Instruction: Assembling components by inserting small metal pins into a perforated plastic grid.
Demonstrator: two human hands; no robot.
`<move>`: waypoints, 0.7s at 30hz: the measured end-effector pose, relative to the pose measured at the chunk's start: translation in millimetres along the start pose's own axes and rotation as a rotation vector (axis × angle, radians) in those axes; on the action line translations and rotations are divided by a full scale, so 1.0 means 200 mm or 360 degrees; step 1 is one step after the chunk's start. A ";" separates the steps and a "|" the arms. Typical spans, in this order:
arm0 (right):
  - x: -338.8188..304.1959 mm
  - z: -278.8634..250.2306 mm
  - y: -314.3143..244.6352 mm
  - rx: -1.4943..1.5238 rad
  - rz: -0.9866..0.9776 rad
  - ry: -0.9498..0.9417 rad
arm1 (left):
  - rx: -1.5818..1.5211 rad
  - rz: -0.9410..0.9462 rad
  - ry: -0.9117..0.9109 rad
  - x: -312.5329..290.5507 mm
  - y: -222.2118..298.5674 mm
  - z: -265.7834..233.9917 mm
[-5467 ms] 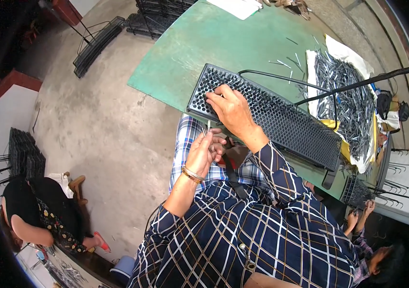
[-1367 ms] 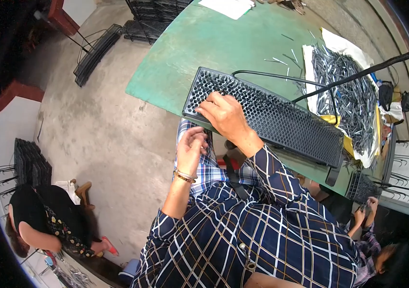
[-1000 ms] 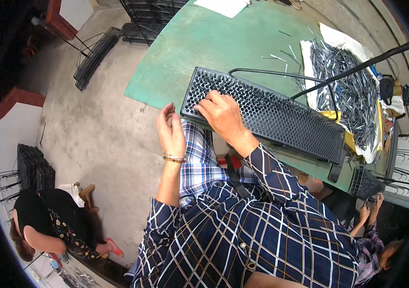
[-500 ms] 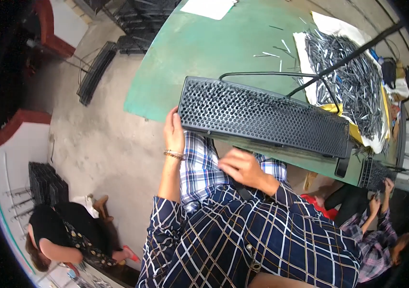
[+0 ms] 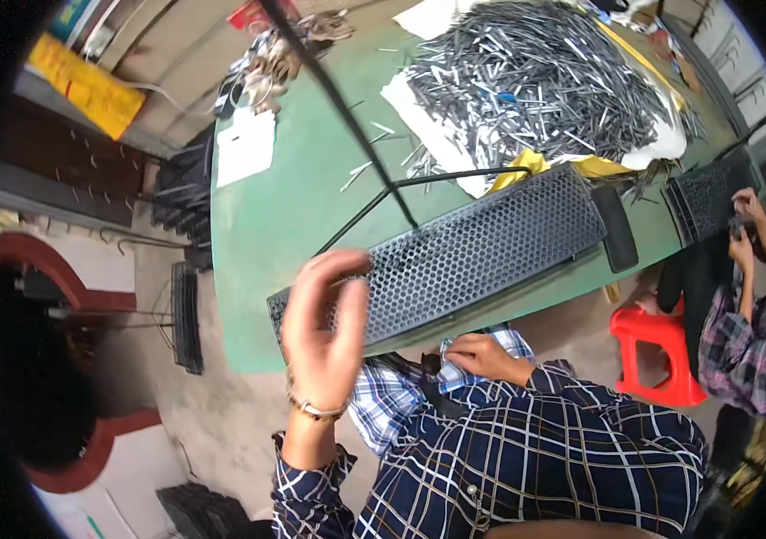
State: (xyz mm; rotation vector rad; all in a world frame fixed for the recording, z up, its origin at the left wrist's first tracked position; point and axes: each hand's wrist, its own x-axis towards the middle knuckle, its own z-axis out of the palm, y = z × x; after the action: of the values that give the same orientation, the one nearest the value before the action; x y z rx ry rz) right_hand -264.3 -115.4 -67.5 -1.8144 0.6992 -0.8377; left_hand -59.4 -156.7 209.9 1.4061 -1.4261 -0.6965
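A long black perforated panel point(image 5: 491, 256) lies aslant on the green table's near side, with a thin black wire frame point(image 5: 360, 216) behind it. My left hand point(image 5: 322, 328) is raised over the panel's left end and hides part of it. Its thumb and fingers curve apart with nothing visible between them; whether they touch the panel I cannot tell. Down at my lap, my right hand point(image 5: 488, 357) is closed, its fingertips together against the blue-and-white checked cloth point(image 5: 513, 341). Whatever those fingers may hold is too small to make out.
A big heap of thin dark strips point(image 5: 545, 81) rests on white sheeting across the green table point(image 5: 257, 234). White paper point(image 5: 246, 148) lies at the far left. On the right, a co-worker point(image 5: 751, 332) handles another black panel point(image 5: 711, 198) beside a red stool point(image 5: 657, 355).
My left hand has come off the panel's left edge and risen over its end. My right hand has dropped slightly toward my lap. The view has turned, and the panel slants the other way.
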 end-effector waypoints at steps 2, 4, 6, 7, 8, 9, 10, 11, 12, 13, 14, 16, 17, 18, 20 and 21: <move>-0.01 -0.01 0.00 -0.0026 -0.0071 0.0153 | 0.0004 0.0066 -0.0390 0.17 0.09 0.17; -0.02 -0.03 -0.02 -0.0140 0.0032 -0.0049 | 0.0030 0.0083 -0.0559 0.35 0.06 0.38; -0.03 0.00 0.01 -0.0175 -0.0046 0.0049 | 0.0176 0.0179 -0.0604 0.53 -0.06 0.60; -0.03 0.01 0.03 -0.0221 -0.0145 0.0086 | 0.0197 0.0224 -0.0651 0.62 -0.12 0.69; -0.03 0.06 0.09 -0.0074 -0.0062 -0.0023 | 0.0256 0.0014 -0.0718 0.71 -0.19 0.77; -0.03 0.04 0.09 -0.0085 -0.0051 0.0008 | 0.0458 -0.0034 -0.0765 0.79 -0.18 0.84; -0.04 0.04 0.08 -0.0075 -0.0024 0.0016 | 0.0483 -0.0034 -0.0762 0.87 -0.24 0.93; -0.04 0.03 0.07 -0.0066 0.0004 0.0023 | 0.0441 -0.0265 -0.0917 0.96 -0.30 1.02; -0.05 0.00 0.06 -0.0030 0.0005 0.0126 | 0.0604 -0.0215 -0.0985 1.02 -0.32 1.14; -0.04 0.00 0.04 -0.0033 -0.0013 0.0137 | 0.0798 -0.0170 -0.0996 1.06 -0.33 1.18; -0.04 0.00 0.04 -0.0041 -0.0093 0.0182 | 0.0814 -0.0116 -0.0999 1.11 -0.38 1.26; -0.04 -0.03 0.04 -0.0083 -0.0123 0.0111 | 0.0751 -0.0055 -0.1009 1.16 -0.47 1.41; -0.05 -0.05 0.03 -0.0137 -0.0162 0.0071 | 0.0766 0.0029 -0.0929 1.17 -0.51 1.48; -0.06 -0.05 0.05 -0.0165 -0.0184 0.0084 | 0.0956 -0.0006 -0.0993 1.18 -0.49 1.57; -0.08 -0.04 0.07 -0.0198 -0.0211 0.0106 | 0.1382 -0.0080 -0.1243 1.19 -0.45 1.69; -0.10 -0.06 0.07 -0.0188 -0.0200 0.0109 | 0.1449 -0.0131 -0.1315 1.17 -0.42 1.76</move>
State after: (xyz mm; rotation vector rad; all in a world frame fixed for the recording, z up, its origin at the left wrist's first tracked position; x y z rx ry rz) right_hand -286.6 -111.9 -80.8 -1.9590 0.6964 -0.9629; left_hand -309.8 -475.2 65.0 1.9717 -2.5564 -0.7529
